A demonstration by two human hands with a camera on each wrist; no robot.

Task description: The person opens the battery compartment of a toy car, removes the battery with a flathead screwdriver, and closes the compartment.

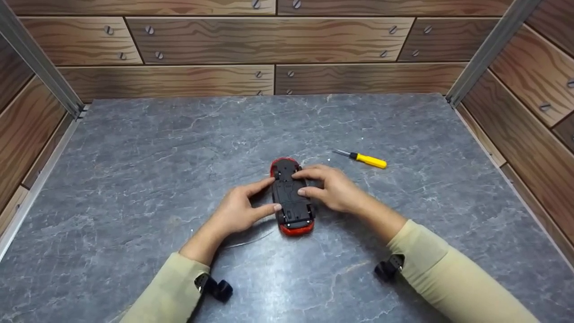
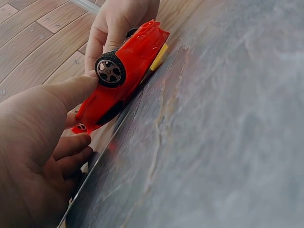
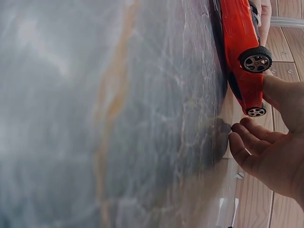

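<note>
A red toy car [image 1: 290, 202] lies upside down on the table, its black underside facing up. From its left side, my left hand [image 1: 235, 211] holds it with index finger and thumb spread along the edge. In the left wrist view that thumb touches a wheel [image 2: 110, 70] of the car; the other fingers curl below. My right hand [image 1: 338, 190] rests its index fingertip and thumb on the black underside from the right. Its remaining fingers hang loosely bent in the right wrist view, apart from the red body [image 3: 240, 42].
A yellow-handled screwdriver [image 1: 370, 160] lies beyond the right hand. Small shiny bits [image 1: 328, 159] are scattered on the grey marbled table [image 1: 157, 148]; what they are cannot be told. A thin pale curved strand [image 1: 251, 242] lies near the left wrist. Wood-patterned walls [image 1: 269, 40] surround the table.
</note>
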